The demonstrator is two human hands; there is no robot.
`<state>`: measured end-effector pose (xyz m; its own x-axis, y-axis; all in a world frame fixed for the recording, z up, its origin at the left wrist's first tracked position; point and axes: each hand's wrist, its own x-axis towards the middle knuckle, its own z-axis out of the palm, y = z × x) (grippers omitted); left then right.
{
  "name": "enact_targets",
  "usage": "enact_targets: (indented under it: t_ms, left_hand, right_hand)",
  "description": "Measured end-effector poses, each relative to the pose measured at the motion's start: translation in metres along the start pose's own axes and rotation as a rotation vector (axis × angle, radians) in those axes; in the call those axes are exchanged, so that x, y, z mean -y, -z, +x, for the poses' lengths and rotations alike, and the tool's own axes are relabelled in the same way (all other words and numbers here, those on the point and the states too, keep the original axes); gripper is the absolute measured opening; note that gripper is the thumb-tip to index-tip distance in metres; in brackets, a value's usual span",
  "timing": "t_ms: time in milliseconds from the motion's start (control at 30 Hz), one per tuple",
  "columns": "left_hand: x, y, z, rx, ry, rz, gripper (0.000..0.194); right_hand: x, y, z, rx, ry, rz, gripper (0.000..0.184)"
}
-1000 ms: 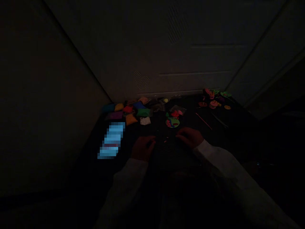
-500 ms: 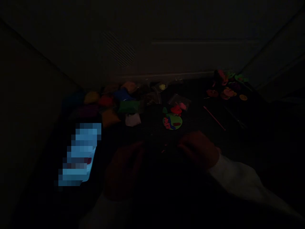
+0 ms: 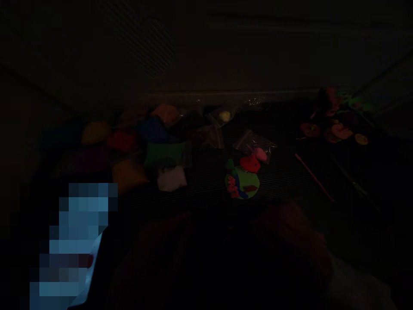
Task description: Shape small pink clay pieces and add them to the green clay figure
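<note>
The scene is very dark. My left hand (image 3: 158, 245) shows as a dim shape at the lower middle, with its fingers lost in shadow. To the right, my right hand (image 3: 290, 237) looks bent inward below a pale sleeve (image 3: 358, 275); its fingertips are too dark to make out. Between the hands lies a tiny pale speck (image 3: 230, 227). Just beyond them is a round green clay piece (image 3: 247, 178) bearing a red mushroom-like cap (image 3: 250, 164), a blue strip and small pink-red shapes. Whether either hand holds anything is hidden by the dark.
Several coloured clay packets, including a green packet (image 3: 164, 154) and a white packet (image 3: 171, 178), lie at the left. A lit phone (image 3: 94, 254) is nearest there. A pink stick (image 3: 314, 177) and small clay figures (image 3: 341, 131) lie right. A wall stands behind.
The view has tipped down and come closer, so the phone, packets and green clay piece appear larger and lower. Both hands now sit lower in the picture and look darker.
</note>
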<state>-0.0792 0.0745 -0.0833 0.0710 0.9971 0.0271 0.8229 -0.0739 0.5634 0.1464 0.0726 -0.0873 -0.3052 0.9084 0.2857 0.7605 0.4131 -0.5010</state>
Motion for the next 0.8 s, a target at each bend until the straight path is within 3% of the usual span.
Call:
enact_targets:
  t_ms: [167,400,600,800]
  left_hand:
    - [-0.0111,0.0015,0.0033,0.042,0.025,-0.025,0.028]
    - [-0.0115,0.0014,0.0033,0.076,0.026,-0.036,0.028]
    - [-0.0112,-0.0020,0.0010,0.068,0.022,-0.039,0.028]
    - [-0.0086,-0.0051,-0.0003,0.060,0.016,-0.040,0.029]
  right_hand:
    - [0.0007,0.0002,0.0014,-0.001,-0.012,0.028,0.011]
    - [0.0008,0.0036,0.0000,-0.007,-0.003,-0.002,0.017]
    - [0.0020,0.0048,0.0040,-0.004,0.004,-0.001,0.007]
    - [0.0013,0.0052,0.0041,-0.037,0.013,-0.037,0.012]
